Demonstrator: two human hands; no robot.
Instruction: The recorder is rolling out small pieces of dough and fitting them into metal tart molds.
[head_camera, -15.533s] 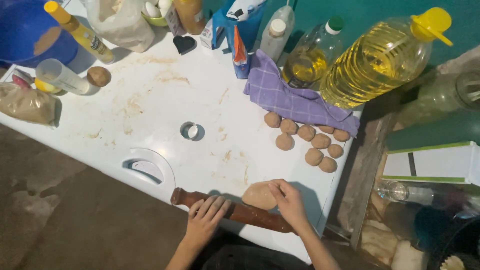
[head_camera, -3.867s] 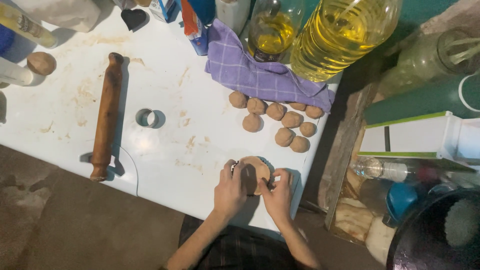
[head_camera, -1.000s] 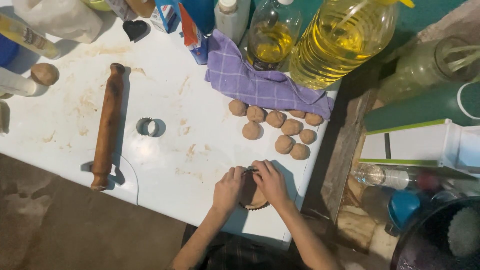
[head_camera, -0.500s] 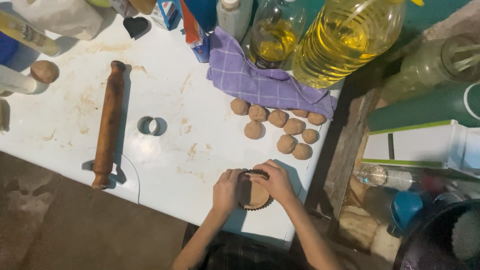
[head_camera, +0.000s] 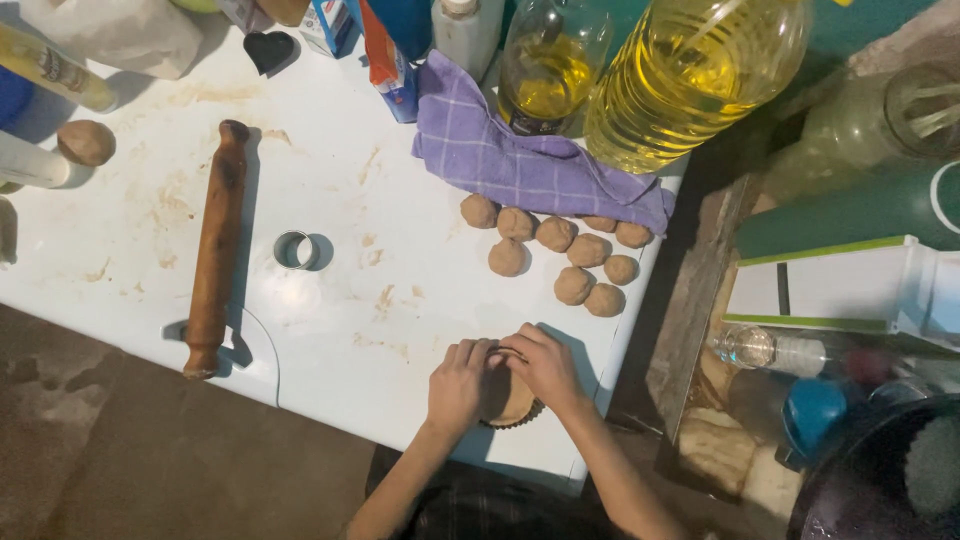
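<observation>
Two hands, the left hand (head_camera: 458, 385) and the right hand (head_camera: 541, 363), are pressed with curled fingers onto a dough disc (head_camera: 509, 398) held in a small fluted tin (head_camera: 518, 420), near the white table's (head_camera: 330, 300) front edge, below the dough balls (head_camera: 560, 250), well apart from the rolling pin (head_camera: 217, 248)

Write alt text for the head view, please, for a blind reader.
Both hands, left hand and right hand, press brown dough in a small fluted tin on a white table. Dough balls, a purple cloth and a rolling pin lie nearby.
</observation>
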